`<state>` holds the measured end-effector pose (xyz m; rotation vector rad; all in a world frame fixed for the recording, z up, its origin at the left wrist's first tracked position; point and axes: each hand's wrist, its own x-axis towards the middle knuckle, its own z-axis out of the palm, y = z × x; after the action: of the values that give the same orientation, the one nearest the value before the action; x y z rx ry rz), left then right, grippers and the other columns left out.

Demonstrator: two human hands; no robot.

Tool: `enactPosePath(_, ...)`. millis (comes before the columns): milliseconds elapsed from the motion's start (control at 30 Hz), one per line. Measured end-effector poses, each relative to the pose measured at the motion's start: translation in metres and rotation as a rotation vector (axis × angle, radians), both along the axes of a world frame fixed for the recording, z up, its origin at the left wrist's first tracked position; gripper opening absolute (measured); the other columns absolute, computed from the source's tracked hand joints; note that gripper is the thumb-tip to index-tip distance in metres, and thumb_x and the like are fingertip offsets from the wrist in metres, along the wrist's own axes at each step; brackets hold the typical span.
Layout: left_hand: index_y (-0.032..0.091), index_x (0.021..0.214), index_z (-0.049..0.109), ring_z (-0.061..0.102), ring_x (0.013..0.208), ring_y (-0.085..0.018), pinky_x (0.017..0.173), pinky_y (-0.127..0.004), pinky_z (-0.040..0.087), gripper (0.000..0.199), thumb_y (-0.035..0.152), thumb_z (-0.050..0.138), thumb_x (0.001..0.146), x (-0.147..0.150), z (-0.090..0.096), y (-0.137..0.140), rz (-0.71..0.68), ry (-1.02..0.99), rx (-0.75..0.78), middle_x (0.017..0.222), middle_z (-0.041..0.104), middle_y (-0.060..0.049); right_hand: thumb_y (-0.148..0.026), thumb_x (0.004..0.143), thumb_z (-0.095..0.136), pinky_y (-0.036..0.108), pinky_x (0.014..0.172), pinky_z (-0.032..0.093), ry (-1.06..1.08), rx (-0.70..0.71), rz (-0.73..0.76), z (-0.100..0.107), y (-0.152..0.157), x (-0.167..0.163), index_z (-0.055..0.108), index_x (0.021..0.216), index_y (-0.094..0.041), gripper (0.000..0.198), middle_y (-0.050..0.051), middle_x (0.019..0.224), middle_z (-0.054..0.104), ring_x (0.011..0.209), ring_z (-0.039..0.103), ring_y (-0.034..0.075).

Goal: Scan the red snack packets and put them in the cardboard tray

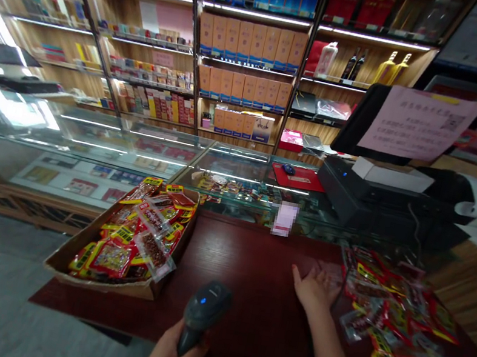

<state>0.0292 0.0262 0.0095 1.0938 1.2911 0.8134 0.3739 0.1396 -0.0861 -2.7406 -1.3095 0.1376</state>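
Note:
My left hand (175, 355) is closed around the handle of a dark barcode scanner (207, 305) with a lit blue light, held low over the front edge of the dark red table. My right hand (315, 287) reaches over the table with its fingers spread, left of a loose pile of snack packets (398, 293). Something faint and see-through shows by its fingertips; I cannot tell what it is. At the left, a cardboard box (161, 291) is heaped with red and yellow snack packets (111, 257), some in clear wrappers.
Behind the table (235, 252) runs a glass display counter (156, 148). A monitor (359, 123) with a paper taped on stands at the right above a black cash drawer (356, 193). A blue mouse (287, 168) sits on a red mat (307, 180). Shelves of boxes and bottles line the wall.

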Motion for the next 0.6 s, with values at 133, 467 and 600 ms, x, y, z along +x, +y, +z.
enactPosePath(133,0.019,0.081,0.066,0.036,0.032,-0.008,0.034,-0.019,0.025,0.036,0.049,0.081,0.070,0.003,0.009,-0.001,-0.013,-0.003,-0.035,0.041,0.045,0.010,-0.071,0.090,0.032,0.064,0.115,0.013,0.046,0.068,0.014,0.003,0.000,-0.006,0.033,0.154,-0.008,0.090,0.030,0.159,0.027,0.146,0.025,0.047)
enactPosePath(467,0.017,0.083,0.067,0.037,0.035,-0.008,0.036,-0.018,0.027,0.039,0.052,0.079,0.072,0.003,0.012,-0.003,-0.008,0.016,-0.018,0.042,0.047,0.009,-0.063,0.094,0.033,0.060,0.113,0.022,-0.024,-0.038,-0.056,0.017,0.002,0.025,0.046,0.144,0.003,0.084,0.036,0.146,0.044,0.139,0.038,0.047)
enactPosePath(600,0.018,0.083,0.067,0.037,0.035,-0.008,0.036,-0.019,0.026,0.038,0.052,0.081,0.070,0.009,0.007,-0.003,-0.015,-0.003,-0.028,0.043,0.047,0.009,-0.068,0.092,0.037,0.060,0.111,0.026,-0.052,-0.019,0.180,0.010,-0.019,-0.045,0.046,0.145,0.002,0.088,0.037,0.145,0.045,0.135,0.045,0.047)
